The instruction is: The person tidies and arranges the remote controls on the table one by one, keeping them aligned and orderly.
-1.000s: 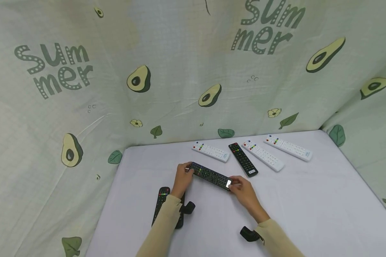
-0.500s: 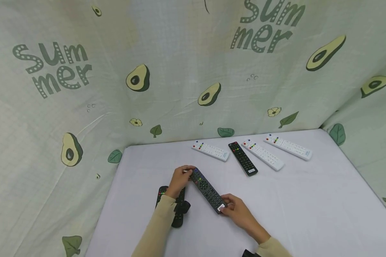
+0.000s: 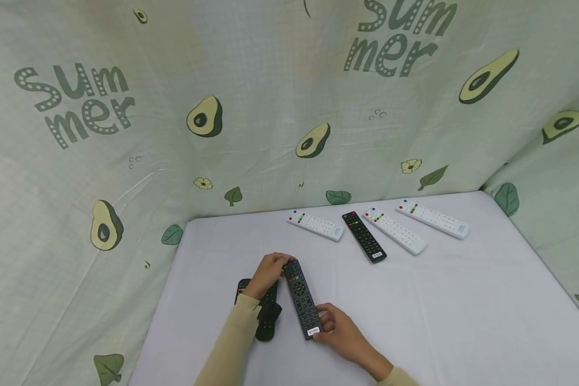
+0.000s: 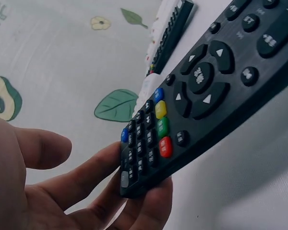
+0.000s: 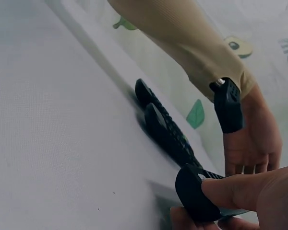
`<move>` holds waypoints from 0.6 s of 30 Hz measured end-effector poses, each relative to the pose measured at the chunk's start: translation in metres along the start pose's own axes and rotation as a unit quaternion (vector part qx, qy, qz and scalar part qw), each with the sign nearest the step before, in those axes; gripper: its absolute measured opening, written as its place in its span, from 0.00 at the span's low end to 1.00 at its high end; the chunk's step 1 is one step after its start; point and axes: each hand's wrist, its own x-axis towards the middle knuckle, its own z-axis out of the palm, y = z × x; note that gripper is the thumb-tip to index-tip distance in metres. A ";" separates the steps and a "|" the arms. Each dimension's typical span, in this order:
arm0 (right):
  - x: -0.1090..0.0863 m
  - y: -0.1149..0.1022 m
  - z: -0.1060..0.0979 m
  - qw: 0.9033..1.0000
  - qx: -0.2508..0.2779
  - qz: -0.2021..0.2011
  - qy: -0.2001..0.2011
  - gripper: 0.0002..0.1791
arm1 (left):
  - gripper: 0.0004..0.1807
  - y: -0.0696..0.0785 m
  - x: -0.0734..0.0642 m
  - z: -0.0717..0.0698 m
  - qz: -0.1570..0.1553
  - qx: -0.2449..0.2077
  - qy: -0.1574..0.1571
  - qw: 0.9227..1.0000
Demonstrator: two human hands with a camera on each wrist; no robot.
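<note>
A black remote control [image 3: 301,300] with a white label at its near end lies between my hands, slanting over the white table. My right hand [image 3: 342,335] pinches that label end, thumb [image 5: 235,190] on top and fingers underneath, as the right wrist view shows. At the far end is my left hand [image 3: 268,273]. In the left wrist view its fingertips [image 4: 157,201] touch the end and underside of the remote, while the thumb [image 4: 45,148] stands apart from it. Two more black remotes, one [image 3: 265,331] nearer and one [image 3: 242,287] to its left, lie partly hidden by my left arm.
Along the back of the table [image 3: 463,300] lie three white remotes, the left one [image 3: 316,225], the middle one [image 3: 394,231] and the right one [image 3: 432,219]. A black remote [image 3: 364,237] sits among them. Behind hangs a curtain [image 3: 260,80] printed with avocados.
The held remote has turned from nearly crosswise to nearly lengthwise and come left and nearer. My right hand has swung towards me and left with its end; my left hand has shifted slightly nearer.
</note>
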 end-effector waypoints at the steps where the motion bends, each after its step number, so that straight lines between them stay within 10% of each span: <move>1: 0.000 -0.001 0.002 1.000 -0.004 0.001 -0.001 0.36 | 0.22 0.000 0.000 0.000 0.001 0.005 -0.005 1.000; 18: 0.005 -0.009 0.026 0.999 -0.010 0.000 -0.030 0.48 | 0.25 -0.001 -0.002 0.002 -0.014 0.097 -0.035 0.995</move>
